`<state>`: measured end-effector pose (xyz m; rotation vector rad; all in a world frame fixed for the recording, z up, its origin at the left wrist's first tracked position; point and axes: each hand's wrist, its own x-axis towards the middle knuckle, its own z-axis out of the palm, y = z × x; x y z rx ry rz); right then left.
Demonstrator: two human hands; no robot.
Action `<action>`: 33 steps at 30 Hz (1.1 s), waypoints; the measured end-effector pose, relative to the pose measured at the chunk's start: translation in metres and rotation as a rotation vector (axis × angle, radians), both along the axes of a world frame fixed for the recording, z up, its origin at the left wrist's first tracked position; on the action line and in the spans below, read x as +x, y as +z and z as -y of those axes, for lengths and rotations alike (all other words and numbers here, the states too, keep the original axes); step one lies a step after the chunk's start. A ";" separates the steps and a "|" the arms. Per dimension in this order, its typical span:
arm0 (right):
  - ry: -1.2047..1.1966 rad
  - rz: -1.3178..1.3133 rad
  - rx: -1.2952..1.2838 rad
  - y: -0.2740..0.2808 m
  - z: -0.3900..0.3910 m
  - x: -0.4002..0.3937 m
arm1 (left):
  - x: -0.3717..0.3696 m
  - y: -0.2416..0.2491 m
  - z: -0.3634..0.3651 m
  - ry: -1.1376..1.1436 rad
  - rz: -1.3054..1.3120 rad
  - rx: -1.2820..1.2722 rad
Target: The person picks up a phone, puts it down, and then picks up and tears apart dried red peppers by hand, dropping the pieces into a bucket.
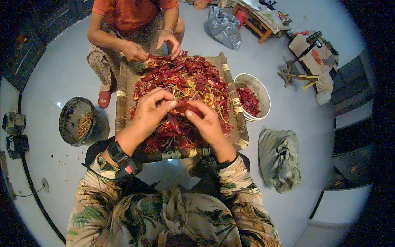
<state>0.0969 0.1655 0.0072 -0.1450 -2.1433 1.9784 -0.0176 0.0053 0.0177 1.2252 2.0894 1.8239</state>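
Between my two hands is a dried red chili pepper (186, 108), held over a woven tray with a wooden frame (120, 108). My left hand (151, 110) pinches its left end with thumb and forefinger. Closed on the right end is my right hand (205, 121), thumb toward me. Beneath them a heap of dried red chilies (197, 76) with pale stems and seeds covers most of the tray. Across the heap, another person's hands (154, 48) work at the far edge of the chilies.
A black bucket (103, 123) holding stems and seeds stands at left. To the right are a white bucket (265, 92) with red chilies and a grey-green sack (279, 160). A grey plastic bag (224, 26) and cluttered low tables (263, 20) stand farther back.
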 end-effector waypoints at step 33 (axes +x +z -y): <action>-0.208 -0.067 0.196 -0.044 0.016 -0.020 | 0.005 -0.050 -0.018 -0.044 0.907 0.243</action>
